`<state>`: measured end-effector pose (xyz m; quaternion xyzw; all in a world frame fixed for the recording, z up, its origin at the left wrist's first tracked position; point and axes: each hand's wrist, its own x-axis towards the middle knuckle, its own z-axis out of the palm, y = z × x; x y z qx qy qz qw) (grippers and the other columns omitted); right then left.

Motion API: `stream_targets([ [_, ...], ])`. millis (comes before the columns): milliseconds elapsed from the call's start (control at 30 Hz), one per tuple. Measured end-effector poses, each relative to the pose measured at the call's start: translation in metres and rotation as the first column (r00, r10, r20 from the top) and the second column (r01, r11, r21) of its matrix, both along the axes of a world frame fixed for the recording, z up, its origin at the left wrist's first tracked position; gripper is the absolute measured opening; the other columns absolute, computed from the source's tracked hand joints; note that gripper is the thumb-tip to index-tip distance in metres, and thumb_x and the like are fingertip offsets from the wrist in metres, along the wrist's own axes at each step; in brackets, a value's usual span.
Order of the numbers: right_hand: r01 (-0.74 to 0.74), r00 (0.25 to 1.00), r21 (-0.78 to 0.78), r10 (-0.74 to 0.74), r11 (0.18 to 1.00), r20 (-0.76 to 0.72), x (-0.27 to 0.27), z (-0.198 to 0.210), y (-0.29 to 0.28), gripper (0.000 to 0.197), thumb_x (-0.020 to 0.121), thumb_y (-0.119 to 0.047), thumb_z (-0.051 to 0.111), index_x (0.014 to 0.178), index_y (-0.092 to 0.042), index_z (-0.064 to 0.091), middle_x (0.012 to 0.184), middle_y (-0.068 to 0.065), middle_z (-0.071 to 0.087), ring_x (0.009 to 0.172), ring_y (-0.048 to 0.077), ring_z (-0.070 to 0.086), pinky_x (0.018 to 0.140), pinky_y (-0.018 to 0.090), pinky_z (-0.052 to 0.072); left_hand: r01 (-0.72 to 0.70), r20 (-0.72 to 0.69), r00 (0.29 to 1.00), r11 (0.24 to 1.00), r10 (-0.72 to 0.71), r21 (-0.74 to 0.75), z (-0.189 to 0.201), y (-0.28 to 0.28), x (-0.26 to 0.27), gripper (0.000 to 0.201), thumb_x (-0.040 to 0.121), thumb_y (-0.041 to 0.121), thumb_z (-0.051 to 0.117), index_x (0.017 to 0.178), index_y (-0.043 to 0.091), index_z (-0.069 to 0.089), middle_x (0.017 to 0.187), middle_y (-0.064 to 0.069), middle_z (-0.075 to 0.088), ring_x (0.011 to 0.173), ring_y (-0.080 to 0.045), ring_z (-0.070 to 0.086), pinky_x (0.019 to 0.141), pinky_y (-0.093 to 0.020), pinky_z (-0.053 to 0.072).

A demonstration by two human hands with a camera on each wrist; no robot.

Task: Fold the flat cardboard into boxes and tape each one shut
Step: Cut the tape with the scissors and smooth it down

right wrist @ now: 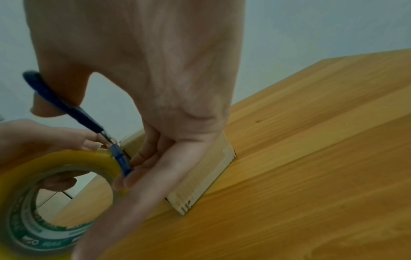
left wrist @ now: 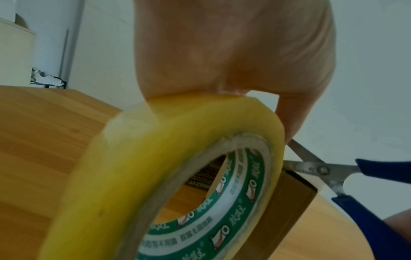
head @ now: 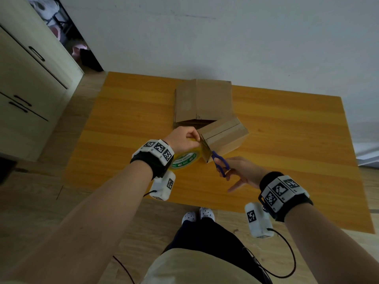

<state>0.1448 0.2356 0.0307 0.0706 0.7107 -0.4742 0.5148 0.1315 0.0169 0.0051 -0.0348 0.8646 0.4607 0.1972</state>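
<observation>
I hold the tape roll (head: 185, 158) in my left hand (head: 182, 140), fingers curled over its top, tilted on edge against the near end of the folded box (head: 222, 138) on the table (head: 287, 140). My right hand (head: 242, 173) has thumb and a finger through the blue handles of the scissors (head: 217, 160); the other fingers hang straight and loose. The blades stand apart, aimed up and away from me at the short span between roll and box end. That span lies just left of my right hand, its length running from the roll to the box, so I judge the cut has to go across it, with the right hand much the nearer.

The tape strip itself is nearly clear and I cannot make out its edges. The roll hides the blade tips in the left wrist view. Flat cardboard (head: 203, 99) lies stacked behind the box.
</observation>
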Motion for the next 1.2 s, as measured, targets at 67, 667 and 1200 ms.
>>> stream_targets([
  [67, -0.033, 0.999, 0.040, 0.033, 0.999, 0.006, -0.001, -0.001, 0.001, 0.054, 0.086, -0.050, 0.058, 0.104, 0.000, 0.063, 0.092, 0.009, 0.057, 0.073, 0.018, 0.051, 0.066, 0.043, 0.059, 0.000, -0.018, 1.000, 1.000, 0.000, 0.011, 0.002, 0.000, 0.002, 0.009, 0.081, 0.009, 0.067, 0.086, 0.013, 0.060, 0.098, -0.001, 0.064, 0.102, -0.013, 0.059, 0.094, -0.027, 0.045],
  [667, -0.022, 0.999, -0.052, 0.025, 0.998, 0.048, 0.009, -0.020, -0.007, 0.070, 0.063, -0.065, 0.059, 0.101, -0.006, 0.062, 0.095, 0.006, 0.057, 0.072, 0.015, 0.052, 0.068, 0.042, 0.058, -0.024, 0.086, 0.996, 1.000, 0.026, -0.019, 0.000, -0.004, 0.008, 0.025, 0.083, 0.012, 0.068, 0.106, 0.005, 0.063, 0.116, -0.008, 0.062, 0.114, -0.016, 0.054, 0.091, -0.022, 0.038],
  [1200, 0.031, 1.000, -0.077, -0.031, 0.997, 0.005, 0.004, -0.019, -0.013, 0.072, 0.061, -0.064, 0.063, 0.096, -0.002, 0.064, 0.087, 0.014, 0.052, 0.067, 0.015, 0.051, 0.064, 0.039, 0.056, 0.010, 0.058, 0.998, 0.989, -0.002, -0.144, 0.001, -0.007, 0.009, 0.041, 0.082, 0.030, 0.069, 0.115, 0.006, 0.063, 0.123, -0.009, 0.061, 0.118, -0.021, 0.054, 0.095, -0.028, 0.041],
])
